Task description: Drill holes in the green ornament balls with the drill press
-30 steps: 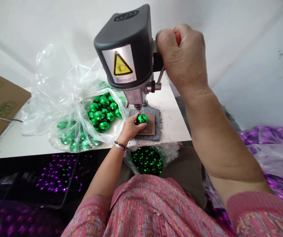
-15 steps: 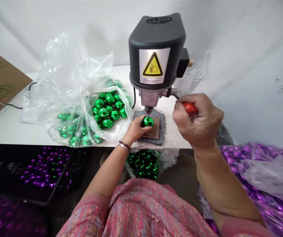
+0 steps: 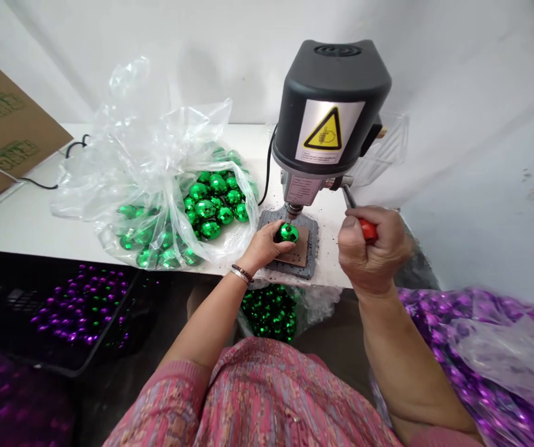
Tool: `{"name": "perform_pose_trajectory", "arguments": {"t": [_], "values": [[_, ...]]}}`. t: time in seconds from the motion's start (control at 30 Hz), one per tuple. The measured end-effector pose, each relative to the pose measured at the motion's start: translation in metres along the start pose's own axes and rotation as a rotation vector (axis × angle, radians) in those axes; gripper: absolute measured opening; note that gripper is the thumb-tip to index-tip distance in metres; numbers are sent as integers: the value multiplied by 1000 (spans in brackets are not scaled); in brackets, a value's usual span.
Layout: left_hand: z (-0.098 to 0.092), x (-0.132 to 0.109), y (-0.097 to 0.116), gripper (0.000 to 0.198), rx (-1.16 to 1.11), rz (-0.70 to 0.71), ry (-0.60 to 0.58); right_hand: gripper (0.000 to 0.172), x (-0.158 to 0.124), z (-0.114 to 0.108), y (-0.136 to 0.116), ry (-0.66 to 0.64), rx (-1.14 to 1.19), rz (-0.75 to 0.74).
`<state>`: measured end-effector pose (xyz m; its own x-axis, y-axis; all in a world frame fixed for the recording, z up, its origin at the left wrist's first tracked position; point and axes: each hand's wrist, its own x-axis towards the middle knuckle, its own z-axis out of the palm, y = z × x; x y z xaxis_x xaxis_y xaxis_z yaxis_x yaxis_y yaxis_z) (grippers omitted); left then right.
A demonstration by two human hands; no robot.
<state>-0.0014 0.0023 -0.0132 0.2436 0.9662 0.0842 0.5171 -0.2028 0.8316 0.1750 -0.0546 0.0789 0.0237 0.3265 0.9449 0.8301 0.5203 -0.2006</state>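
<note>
Left hand (image 3: 262,248), fingers curved over and holding green mirrored bauble (image 3: 288,233) on brown pad (image 3: 300,254), under drill bit (image 3: 290,212) of drill press (image 3: 330,105). Right hand (image 3: 374,248), closed on red lever grip (image 3: 368,230), at 3 o'clock. Drilling step, judged; next move calls for steady downward feed. Clear plastic bag (image 3: 155,124) of green baubles at 10 o'clock, on bench (image 3: 29,226).

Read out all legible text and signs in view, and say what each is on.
No words are legible.
Bench drill head: yellow warning triangle on a silver label, hand pictogram, no words.
Small print under the triangle: too small to read.
Plate on the drill body: too blurred.
Green print on the cardboard box: too blurred.
</note>
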Motion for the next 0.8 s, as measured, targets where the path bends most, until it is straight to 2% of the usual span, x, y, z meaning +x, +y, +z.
{"name": "perform_pose_trajectory", "arguments": {"t": [0.37,0.53,0.6,0.67,0.8], "values": [[-1,-1,-2,62,10,18,-13,8,-14,7,-2,46,43,81],[-1,-2,0,64,24,-15,-25,8,-21,9,-3,48,58,105],[-2,-3,3,66,33,-48,-41,12,-8,9,-6,94,49,150],[-3,-4,7,67,41,-81,-53,18,17,10,-9,134,60,236],[-10,-14,20,57,42,-107,-14,20,70,11,-8,7,173,519]]}}
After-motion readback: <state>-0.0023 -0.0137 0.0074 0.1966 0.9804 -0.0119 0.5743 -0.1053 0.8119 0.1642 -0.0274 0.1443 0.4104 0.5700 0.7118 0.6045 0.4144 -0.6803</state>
